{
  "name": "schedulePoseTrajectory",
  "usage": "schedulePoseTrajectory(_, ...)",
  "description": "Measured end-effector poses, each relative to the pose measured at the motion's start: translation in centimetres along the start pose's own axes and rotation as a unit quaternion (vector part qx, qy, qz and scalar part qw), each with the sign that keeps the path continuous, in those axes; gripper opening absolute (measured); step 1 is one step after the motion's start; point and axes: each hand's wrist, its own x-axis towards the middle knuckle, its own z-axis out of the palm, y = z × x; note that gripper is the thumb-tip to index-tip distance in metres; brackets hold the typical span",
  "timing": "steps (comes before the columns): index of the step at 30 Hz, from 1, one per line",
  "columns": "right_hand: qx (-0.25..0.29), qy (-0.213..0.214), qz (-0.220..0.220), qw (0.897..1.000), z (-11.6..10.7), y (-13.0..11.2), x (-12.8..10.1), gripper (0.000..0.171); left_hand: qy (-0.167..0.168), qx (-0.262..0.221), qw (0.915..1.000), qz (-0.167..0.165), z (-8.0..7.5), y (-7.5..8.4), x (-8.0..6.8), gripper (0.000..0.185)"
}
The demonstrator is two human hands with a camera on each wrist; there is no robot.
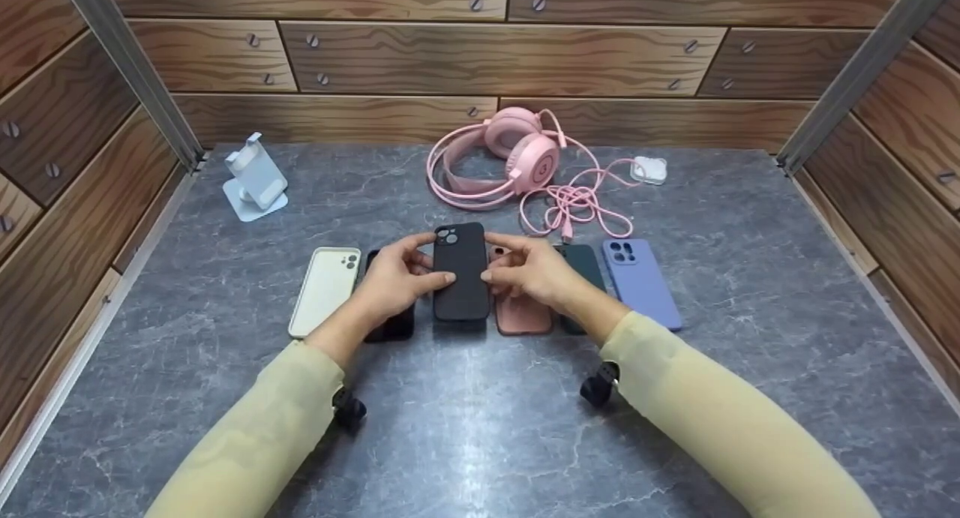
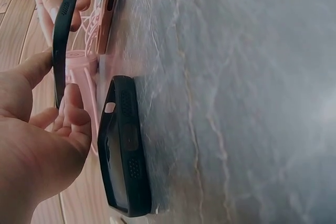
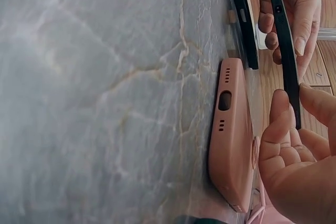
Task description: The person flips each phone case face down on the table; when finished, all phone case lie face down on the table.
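Note:
A black phone case [image 1: 461, 285] hangs over the table at the middle of the row, its back with the camera corner facing up. My left hand [image 1: 391, 279] pinches its left edge between thumb and fingers, and my right hand [image 1: 536, 272] pinches the right edge. In the right wrist view, the case [image 3: 286, 56] appears edge-on above the tabletop. Below my left hand lies another black case [image 1: 394, 327], partly covered by that hand. Under my right hand lies a pink case [image 1: 525, 315], with a dark green one [image 1: 586, 267] beside it, partly behind the wrist.
A cream case [image 1: 321, 297] ends the row on the left, a purple one [image 1: 649, 289] on the right. Behind stand pink headphones [image 1: 534, 162] with a coiled cable [image 1: 574, 203], a small white case [image 1: 649, 170] and a light blue stand [image 1: 259, 179]. Wood-patterned walls enclose the table.

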Motion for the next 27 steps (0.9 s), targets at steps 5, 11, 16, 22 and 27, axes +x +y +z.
schedulePoseTrajectory(5,-0.004,-0.005,-0.001,1.000,0.10,0.20,0.10,0.068,0.004,0.007,1.0000,0.004,-0.10,-0.13,-0.08,0.067)
schedulePoseTrajectory(11,-0.016,-0.012,-0.003,1.000,0.13,0.22,0.06,0.068,-0.002,0.028,0.9996,0.007,-0.21,-0.19,-0.16,0.068)
schedulePoseTrajectory(16,-0.016,-0.020,0.008,1.000,0.19,0.40,0.08,0.070,-0.008,0.057,0.9984,0.002,-0.32,-0.23,-0.23,0.069)
schedulePoseTrajectory(22,-0.029,-0.021,0.010,0.999,0.29,0.56,0.05,0.070,-0.015,0.080,0.9966,0.001,-0.35,-0.46,-0.24,0.070)
schedulePoseTrajectory(27,-0.042,-0.028,0.006,0.999,0.42,0.76,0.14,0.072,-0.021,0.088,0.9959,-0.005,-0.33,-0.81,-0.24,0.069)
